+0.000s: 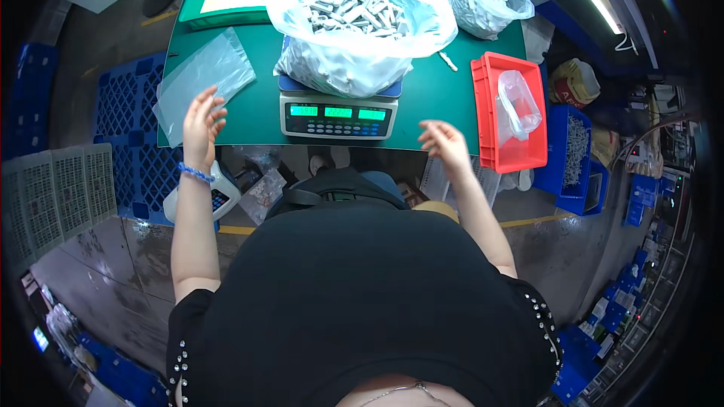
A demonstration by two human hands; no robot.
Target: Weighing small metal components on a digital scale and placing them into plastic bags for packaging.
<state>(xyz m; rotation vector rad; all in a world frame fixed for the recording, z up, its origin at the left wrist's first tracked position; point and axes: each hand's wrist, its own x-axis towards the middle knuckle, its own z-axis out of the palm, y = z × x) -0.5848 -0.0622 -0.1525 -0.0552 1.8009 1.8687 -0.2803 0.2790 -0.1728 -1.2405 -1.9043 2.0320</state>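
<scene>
My left hand (pixel 202 126) is raised by the front left edge of the green table, its fingers slightly curled and apart, holding nothing. Flat clear plastic bags (pixel 215 68) lie just beyond it. My right hand (pixel 445 143) hovers at the front edge to the right of the scale, fingers loosely bent, with nothing seen in it. Between the hands stands a digital counting scale (pixel 339 117) with lit green displays. A large open clear bag (pixel 339 68) rests on its platform, full of small grey and white parts (pixel 354 11).
A red tray (pixel 489 152) with a clear plastic bag (pixel 520 105) stands at the right. Behind it sits another bag of white parts (pixel 489 7). One loose white piece (pixel 449 61) lies on the table (pixel 430 90). A green tray (pixel 197 19) holds papers at the back left.
</scene>
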